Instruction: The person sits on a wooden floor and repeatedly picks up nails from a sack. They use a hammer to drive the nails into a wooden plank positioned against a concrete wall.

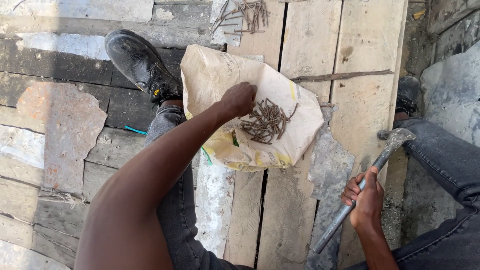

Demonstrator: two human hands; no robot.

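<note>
1. Left hand [239, 99]: fingers curled down onto the pile of rusty nails [265, 121]; whether they grip any cannot be told.
2. The nails lie on a paper sack [215, 75] spread over wooden planks [367, 45].
3. Right hand [365, 197]: fingers clenched around a metal hammer [387, 150], head up.

Rusty nails [265, 122] heaped on paper sack [215, 75]

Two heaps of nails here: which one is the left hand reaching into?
The heap on the paper sack: the left hand touches its edge. The other heap lies farther off on the boards at the top, untouched.
</note>
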